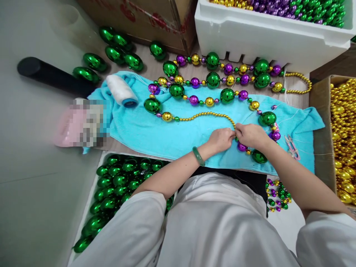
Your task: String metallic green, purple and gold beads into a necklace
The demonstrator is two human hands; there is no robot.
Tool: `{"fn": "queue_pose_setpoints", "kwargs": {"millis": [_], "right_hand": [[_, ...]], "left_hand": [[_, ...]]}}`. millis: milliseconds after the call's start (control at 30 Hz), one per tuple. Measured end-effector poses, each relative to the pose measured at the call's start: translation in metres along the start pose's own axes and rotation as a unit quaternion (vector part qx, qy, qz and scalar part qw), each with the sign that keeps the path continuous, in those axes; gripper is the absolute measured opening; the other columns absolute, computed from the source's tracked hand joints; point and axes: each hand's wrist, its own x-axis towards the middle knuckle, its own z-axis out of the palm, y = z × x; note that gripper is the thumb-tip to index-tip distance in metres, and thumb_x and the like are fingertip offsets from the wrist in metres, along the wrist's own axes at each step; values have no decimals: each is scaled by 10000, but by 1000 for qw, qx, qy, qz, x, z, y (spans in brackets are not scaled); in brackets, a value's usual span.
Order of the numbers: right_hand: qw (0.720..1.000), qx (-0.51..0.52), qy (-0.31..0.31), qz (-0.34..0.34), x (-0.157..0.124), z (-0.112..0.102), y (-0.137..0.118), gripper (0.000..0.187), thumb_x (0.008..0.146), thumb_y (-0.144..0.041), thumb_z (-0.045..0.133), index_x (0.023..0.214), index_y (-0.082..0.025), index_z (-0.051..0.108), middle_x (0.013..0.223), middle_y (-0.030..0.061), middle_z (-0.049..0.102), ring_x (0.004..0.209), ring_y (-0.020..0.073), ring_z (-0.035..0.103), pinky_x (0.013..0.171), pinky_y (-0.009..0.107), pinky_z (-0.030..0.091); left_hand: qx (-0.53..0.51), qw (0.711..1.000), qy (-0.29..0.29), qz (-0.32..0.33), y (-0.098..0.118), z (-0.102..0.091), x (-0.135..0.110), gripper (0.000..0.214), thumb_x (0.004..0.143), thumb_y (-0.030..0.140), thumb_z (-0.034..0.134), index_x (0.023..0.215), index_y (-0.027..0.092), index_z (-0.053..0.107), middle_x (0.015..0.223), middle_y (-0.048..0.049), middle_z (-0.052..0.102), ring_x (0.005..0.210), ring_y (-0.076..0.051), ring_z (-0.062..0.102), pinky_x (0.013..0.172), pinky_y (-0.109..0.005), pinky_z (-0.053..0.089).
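Observation:
A bead necklace (205, 113) of green, purple and gold balls lies in a loop on a turquoise towel (183, 141). Its gold small-bead section runs up to my hands. My left hand (221, 140), with a green bangle at the wrist, pinches the strand where that section ends. Right against it, my right hand (250, 135) is closed on the same strand, knuckles up. The fingertips meet, and what lies between them is mostly hidden. Pink-handled thread snips (292, 147) rest to the right of my right hand. Thin thread trails across the towel there.
A white thread spool (121, 91) lies on the towel's left. Beyond it are loose green balls (115, 53) and a finished-looking necklace (213, 60). A white foam box (264, 35) of beads stands behind, a carton of gold beads (322, 111) right, a tray of green balls (119, 181) front left.

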Motion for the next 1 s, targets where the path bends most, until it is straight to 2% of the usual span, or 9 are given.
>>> {"fn": "queue_pose_setpoints", "kwargs": {"millis": [167,300,433,533,633,733,1000], "right_hand": [[993,112,-37,-1,7,-2,12,88,752,-263,564,695,-196,569,517,-19,490,510,131,405,542,272,266],[977,212,-29,10,6,5,21,213,761,-404,538,712,-198,514,476,-70,375,456,94,302,488,250,240],[962,272,-27,12,2,7,24,362,720,-555,569,723,-198,512,455,-93,329,443,81,262,469,244,219],[964,261,-43,11,2,3,23,399,649,-564,669,688,-192,528,460,-86,364,459,80,289,477,244,222],[978,202,-42,5,5,1,22,341,602,-459,747,663,-191,545,501,-70,425,499,93,356,508,247,257],[982,189,-24,-5,5,3,21,256,639,-375,724,703,-202,546,514,-75,434,514,101,376,535,250,283],[977,208,3,-52,0,9,20,199,720,-386,672,812,-210,651,509,-70,429,516,111,389,556,252,318]], "left_hand": [[-24,1000,11,-3,-1,-1,0,239,926,249,480,867,190,704,896,-60,711,846,-204,650,704,-300,451],[-53,998,23,5,-5,1,0,215,912,225,498,886,194,710,891,-50,711,860,-194,647,727,-292,451],[-72,997,28,3,-7,1,1,202,896,220,516,874,188,714,885,-46,710,839,-186,640,732,-291,450],[-68,997,19,-1,-6,-3,4,212,883,205,508,838,187,715,861,-45,703,805,-181,631,709,-288,443],[-52,999,5,-16,-6,-10,7,214,862,203,517,762,178,705,802,-48,682,750,-176,609,675,-283,429],[-45,999,2,-25,-8,-19,7,214,835,187,529,699,168,693,760,-55,658,715,-177,588,662,-289,421],[-27,999,16,-36,-4,-36,-3,214,810,127,511,656,146,658,781,-67,540,691,-165,531,637,-298,410]]}}
